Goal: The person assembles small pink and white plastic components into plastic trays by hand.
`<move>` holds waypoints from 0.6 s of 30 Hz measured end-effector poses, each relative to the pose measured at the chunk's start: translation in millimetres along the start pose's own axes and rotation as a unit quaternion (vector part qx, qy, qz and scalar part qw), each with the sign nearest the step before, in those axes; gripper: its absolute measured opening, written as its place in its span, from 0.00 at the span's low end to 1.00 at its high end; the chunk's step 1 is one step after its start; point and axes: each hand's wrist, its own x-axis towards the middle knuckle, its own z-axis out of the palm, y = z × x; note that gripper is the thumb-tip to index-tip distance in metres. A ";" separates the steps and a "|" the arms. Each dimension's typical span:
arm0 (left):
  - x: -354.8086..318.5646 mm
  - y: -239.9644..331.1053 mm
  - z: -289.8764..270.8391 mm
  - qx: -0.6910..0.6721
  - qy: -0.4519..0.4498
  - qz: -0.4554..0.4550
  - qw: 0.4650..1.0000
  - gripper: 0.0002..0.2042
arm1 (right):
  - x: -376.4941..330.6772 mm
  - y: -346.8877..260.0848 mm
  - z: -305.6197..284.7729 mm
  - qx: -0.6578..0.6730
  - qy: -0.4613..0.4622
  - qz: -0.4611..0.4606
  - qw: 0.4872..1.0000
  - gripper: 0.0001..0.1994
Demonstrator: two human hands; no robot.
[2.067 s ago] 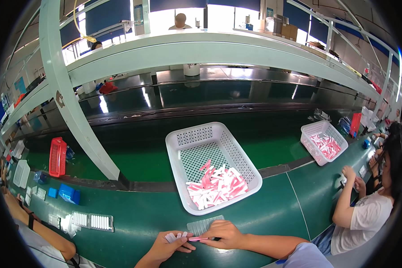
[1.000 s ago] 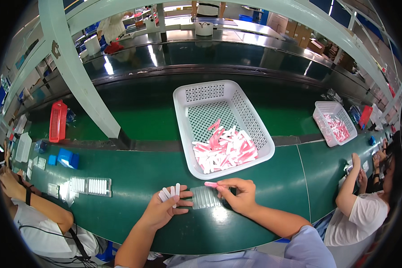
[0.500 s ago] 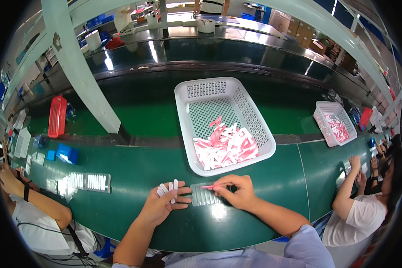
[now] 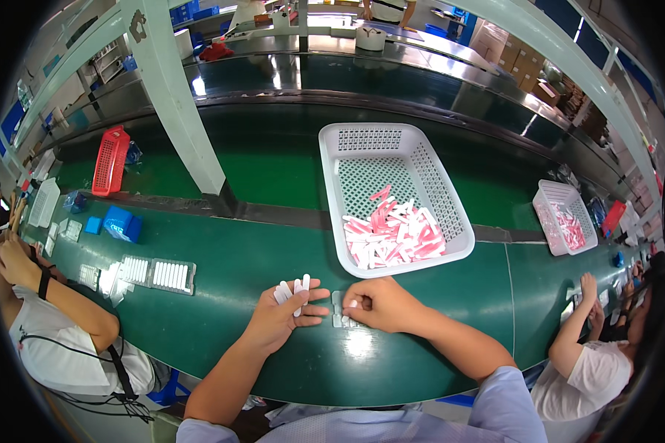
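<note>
My left hand point(image 4: 284, 317) holds several small white sticks point(image 4: 293, 288) fanned between its fingers, just above the green table. My right hand point(image 4: 383, 304) is closed, fingertips pressing a white piece down onto a small clear tray point(image 4: 338, 314) lying flat between the two hands. Directly beyond the hands stands a white perforated basket point(image 4: 451, 214) with a heap of pink and white pieces point(image 4: 393, 235) in its near half.
A person sits at my left with clear trays point(image 4: 159, 275) and blue boxes point(image 4: 122, 224) before them. Another person at my right has a smaller white basket point(image 4: 550, 221). A red basket point(image 4: 108, 160) and a pale green post point(image 4: 177, 96) stand behind.
The pink piece seen in my right hand earlier no longer shows; that hand has come down onto the small tray. My left hand still keeps its white sticks. The view has tilted down.
</note>
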 end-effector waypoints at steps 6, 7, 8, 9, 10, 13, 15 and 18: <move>-1.2 0.8 -1.5 0.003 -0.014 0.017 1.000 0.16 | 4.0 -14.5 3.2 -0.182 0.016 -0.016 0.983 0.18; -1.4 -0.8 -3.5 0.001 -0.012 0.019 1.000 0.16 | 2.4 -18.0 3.2 -0.218 0.022 -0.022 0.976 0.20; -0.4 -4.0 -6.5 -0.010 -0.025 0.023 0.999 0.14 | 0.1 -22.0 5.0 -0.219 0.020 -0.024 0.975 0.20; 0.6 -4.6 -6.2 -0.021 -0.040 0.026 0.999 0.12 | -4.2 -25.9 6.2 -0.218 0.008 -0.008 0.976 0.20; 0.2 -4.1 -4.7 -0.022 -0.039 0.028 0.999 0.12 | -7.7 -29.3 7.0 -0.217 -0.004 0.008 0.976 0.20; -1.4 -2.3 0.1 -0.039 -0.033 0.003 0.999 0.07 | -9.1 -36.3 9.4 -0.166 0.046 -0.051 0.984 0.16; -1.3 -3.5 0.3 -0.071 -0.064 -0.010 0.995 0.05 | -6.7 -41.7 11.3 -0.132 0.080 -0.082 0.985 0.15; -1.0 -2.9 3.1 -0.046 -0.054 -0.025 0.997 0.04 | 3.6 -50.4 12.7 -0.125 0.099 -0.133 0.978 0.17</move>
